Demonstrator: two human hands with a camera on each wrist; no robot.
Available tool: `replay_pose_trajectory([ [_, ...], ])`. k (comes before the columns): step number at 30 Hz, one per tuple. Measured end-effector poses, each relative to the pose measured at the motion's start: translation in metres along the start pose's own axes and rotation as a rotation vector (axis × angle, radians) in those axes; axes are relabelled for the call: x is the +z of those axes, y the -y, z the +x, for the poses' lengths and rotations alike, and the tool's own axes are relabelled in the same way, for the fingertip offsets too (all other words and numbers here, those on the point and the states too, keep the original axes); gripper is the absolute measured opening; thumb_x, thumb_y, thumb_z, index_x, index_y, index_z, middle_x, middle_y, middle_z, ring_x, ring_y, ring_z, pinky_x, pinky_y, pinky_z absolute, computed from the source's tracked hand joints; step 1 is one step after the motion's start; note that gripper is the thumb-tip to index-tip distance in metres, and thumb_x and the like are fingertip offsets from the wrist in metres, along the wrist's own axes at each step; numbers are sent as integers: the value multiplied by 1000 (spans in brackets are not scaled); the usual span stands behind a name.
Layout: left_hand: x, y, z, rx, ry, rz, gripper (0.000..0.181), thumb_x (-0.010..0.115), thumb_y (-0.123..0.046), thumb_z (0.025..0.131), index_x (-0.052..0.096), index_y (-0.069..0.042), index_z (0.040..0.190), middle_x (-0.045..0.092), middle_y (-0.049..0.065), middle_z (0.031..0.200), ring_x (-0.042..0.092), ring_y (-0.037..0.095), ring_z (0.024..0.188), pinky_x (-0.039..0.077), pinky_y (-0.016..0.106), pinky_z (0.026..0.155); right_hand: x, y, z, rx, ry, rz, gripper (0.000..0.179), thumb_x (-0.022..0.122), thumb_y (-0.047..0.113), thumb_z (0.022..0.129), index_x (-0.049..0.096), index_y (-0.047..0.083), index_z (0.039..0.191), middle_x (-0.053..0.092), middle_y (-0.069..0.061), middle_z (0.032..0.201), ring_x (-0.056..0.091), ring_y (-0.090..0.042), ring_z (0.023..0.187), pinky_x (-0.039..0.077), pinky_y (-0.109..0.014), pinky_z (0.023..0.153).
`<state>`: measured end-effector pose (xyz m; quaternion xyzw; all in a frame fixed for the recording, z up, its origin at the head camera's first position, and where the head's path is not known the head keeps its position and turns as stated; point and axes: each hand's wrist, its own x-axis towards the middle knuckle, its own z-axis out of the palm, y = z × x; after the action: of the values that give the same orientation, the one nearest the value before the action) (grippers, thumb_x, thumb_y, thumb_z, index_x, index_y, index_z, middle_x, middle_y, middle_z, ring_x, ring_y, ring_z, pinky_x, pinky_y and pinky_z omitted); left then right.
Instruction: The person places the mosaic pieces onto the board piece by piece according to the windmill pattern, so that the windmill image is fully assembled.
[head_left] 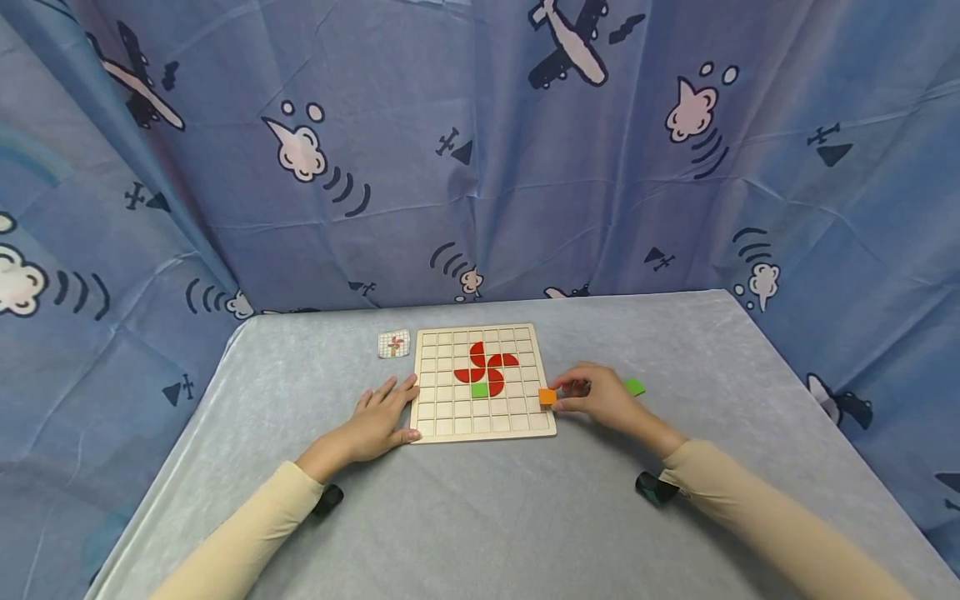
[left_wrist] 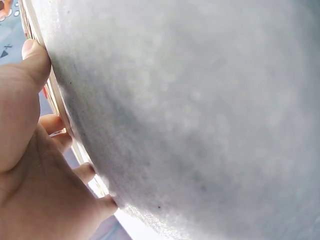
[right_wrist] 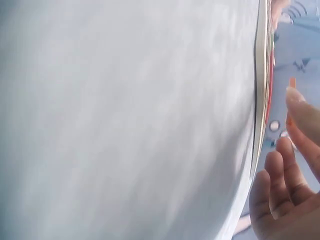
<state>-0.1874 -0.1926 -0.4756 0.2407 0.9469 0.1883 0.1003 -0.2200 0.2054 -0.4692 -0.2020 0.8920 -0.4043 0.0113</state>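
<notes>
A square wooden grid board [head_left: 442, 422] lies on the table. Red quarter-round pieces [head_left: 496, 388] form a pinwheel near its middle, and a green square tile [head_left: 479, 390] sits just below them. My left hand [head_left: 375, 423] is spread out, its thumb and fingertips touching the board's left edge; the left wrist view shows them along that edge [left_wrist: 59, 95]. Between thumb and finger, my right hand [head_left: 603, 398] pinches an orange square tile [head_left: 547, 397] over the board's right border. In the right wrist view that tile [right_wrist: 292, 81] appears edge-on, above the board.
A small card [head_left: 393, 344] with a printed grid and pinwheel picture lies off the board's upper left corner. Another green piece [head_left: 634, 387] lies behind my right hand, partly hidden. A patterned blue curtain [head_left: 480, 208] hangs behind the grey-covered table [head_left: 510, 517].
</notes>
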Motion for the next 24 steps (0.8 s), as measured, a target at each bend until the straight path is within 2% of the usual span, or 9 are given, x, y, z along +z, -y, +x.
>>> replay_pose_trajectory([
  [9, 0, 0, 0, 0, 4, -4, 76, 60, -42, 95, 30, -5, 155, 16, 12, 167, 12, 45, 153, 14, 74, 114, 27, 15, 13, -51, -3, 35, 28, 87, 17, 74, 77, 10, 98, 68, -8, 86, 56, -11, 75, 47, -21, 69],
  [24, -3, -2, 0, -11, 16, -11, 76, 61, -40, 95, 29, -5, 155, 16, 12, 167, 11, 45, 153, 13, 74, 114, 56, 42, 32, -56, 32, 33, 28, 88, 18, 73, 77, 13, 97, 66, -5, 83, 55, -11, 72, 46, -22, 67],
])
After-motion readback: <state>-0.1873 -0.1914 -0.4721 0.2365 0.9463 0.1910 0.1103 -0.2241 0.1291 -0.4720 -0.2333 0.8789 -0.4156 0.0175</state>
